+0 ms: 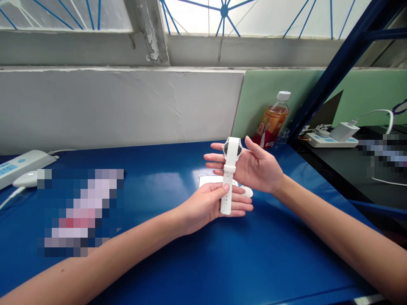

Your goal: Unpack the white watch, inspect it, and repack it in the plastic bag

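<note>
A white wristwatch [229, 169] with a rubbery strap is held up in the middle of the head view, its round case at the top and the holed strap end hanging down. My left hand [210, 201] pinches that strap end between the thumb and the fingers behind it. Beside the case is my right hand [254, 163], palm up, its fingers spread behind the watch and its thumb raised apart. Whether those fingers touch the case I cannot tell. Behind my hands, a flat white object [208, 182] and a rounded white piece [247, 191] lie on the blue table [152, 254], partly hidden.
A drink bottle [271, 120] with a white cap leans at the back right. At the left are a white power strip [25, 165] and a blurred-out item [82, 212]. Another power strip [332, 140] with a charger lies beyond the blue metal post [337, 63].
</note>
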